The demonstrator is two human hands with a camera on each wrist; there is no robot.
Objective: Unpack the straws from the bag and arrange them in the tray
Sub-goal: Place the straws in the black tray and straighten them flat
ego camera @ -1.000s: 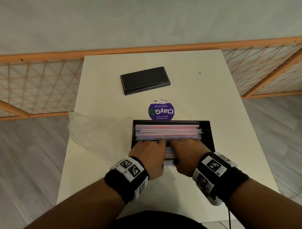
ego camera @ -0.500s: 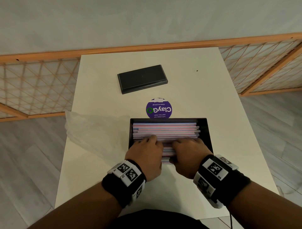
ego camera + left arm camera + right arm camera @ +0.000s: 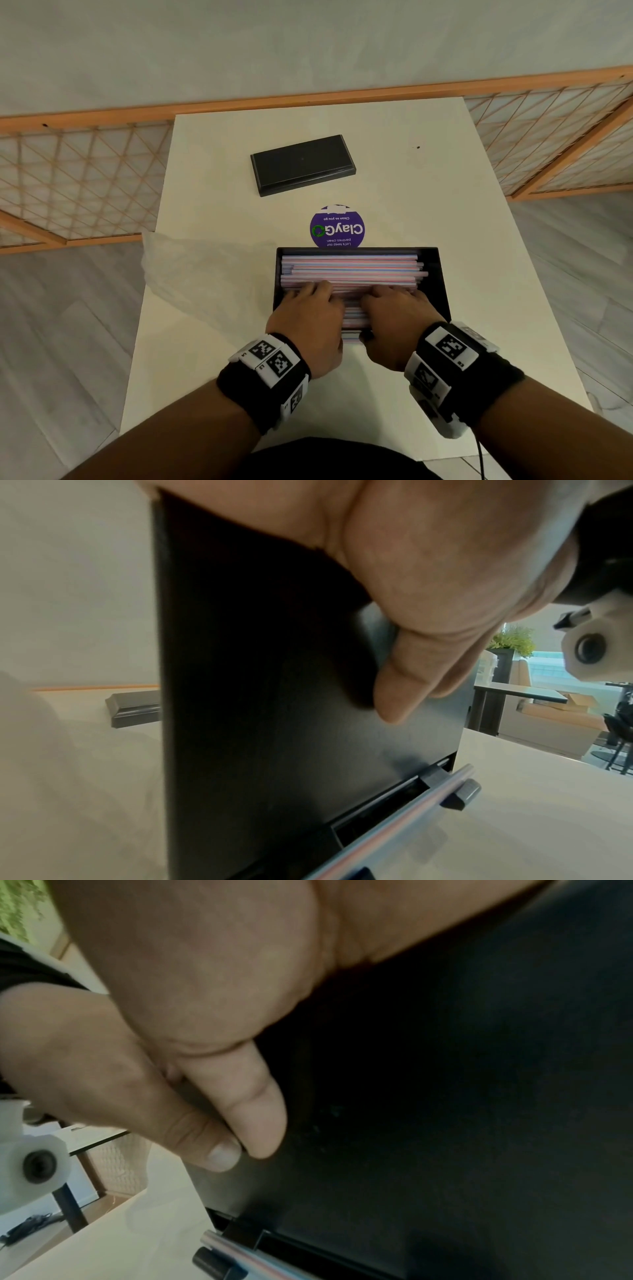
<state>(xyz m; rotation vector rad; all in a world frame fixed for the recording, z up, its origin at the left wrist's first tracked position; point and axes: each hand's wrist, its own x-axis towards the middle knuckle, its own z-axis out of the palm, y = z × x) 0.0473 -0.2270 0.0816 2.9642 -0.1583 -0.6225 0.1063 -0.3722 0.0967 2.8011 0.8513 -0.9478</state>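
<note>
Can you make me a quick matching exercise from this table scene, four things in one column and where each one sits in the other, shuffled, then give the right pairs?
Things:
1. straws
2. black lid
3. purple sticker
4. clear bag

Places:
A. flat on the table, just beyond the tray's far rim
B. left of the tray
C. lying lengthwise in the tray
D. far part of the table, apart from the tray

Pairs: 1-C, 2-D, 3-A, 4-B

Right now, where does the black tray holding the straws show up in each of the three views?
Head: black tray at centre, under both hands.
Left wrist: its dark outer wall fills the middle.
Right wrist: its dark wall fills the right side.
Shared landmark: a straw poking from the dispenser slot.
</note>
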